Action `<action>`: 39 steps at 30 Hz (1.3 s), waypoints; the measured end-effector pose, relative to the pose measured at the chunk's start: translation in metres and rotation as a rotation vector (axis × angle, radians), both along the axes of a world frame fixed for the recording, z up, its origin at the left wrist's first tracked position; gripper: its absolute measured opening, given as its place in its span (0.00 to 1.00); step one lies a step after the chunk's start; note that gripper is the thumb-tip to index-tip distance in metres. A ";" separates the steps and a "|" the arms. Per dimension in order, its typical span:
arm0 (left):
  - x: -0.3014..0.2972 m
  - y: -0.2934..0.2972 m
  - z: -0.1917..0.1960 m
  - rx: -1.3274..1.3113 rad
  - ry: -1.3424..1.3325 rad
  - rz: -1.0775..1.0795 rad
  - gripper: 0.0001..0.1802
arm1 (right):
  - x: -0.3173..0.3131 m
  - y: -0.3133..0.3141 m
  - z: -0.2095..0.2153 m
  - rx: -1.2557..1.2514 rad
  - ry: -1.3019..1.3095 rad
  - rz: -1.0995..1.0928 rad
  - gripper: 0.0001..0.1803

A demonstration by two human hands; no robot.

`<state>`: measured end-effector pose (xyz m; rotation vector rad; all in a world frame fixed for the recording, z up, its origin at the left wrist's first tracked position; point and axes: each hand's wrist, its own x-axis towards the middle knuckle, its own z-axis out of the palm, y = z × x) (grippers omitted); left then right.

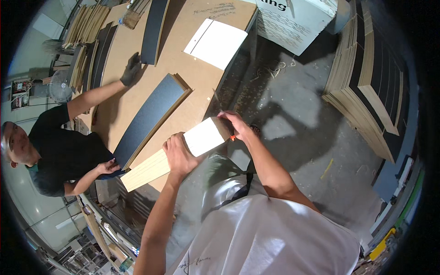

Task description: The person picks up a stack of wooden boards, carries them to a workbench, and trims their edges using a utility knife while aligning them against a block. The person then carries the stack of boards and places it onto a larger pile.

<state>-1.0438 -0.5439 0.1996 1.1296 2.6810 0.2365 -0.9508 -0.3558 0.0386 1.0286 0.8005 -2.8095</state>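
A long pale wooden board (145,173) lies slantwise in front of me, its left end by the table's near edge. My left hand (178,153) is closed around its middle. My right hand (234,124) grips the right end, which has a brown end face. Between my hands the board's top (204,137) looks bright white; whether that is glare or a sheet, I cannot tell. A small orange thing (232,137) shows under my right hand, mostly hidden. Just beyond lies a stack of dark-faced boards (153,114) on the brown table (197,87).
At left a co-worker (59,142) reaches a gloved hand (132,70) toward another dark board (153,34); their other hand is by the near stack's end. A white sheet (217,43) lies on the table. Beyond stands a white box (298,23). Panels (366,82) are stacked right.
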 end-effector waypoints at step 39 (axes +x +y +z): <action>0.001 -0.007 0.001 0.007 -0.036 0.056 0.49 | 0.059 -0.033 -0.004 -0.026 -0.045 -0.093 0.03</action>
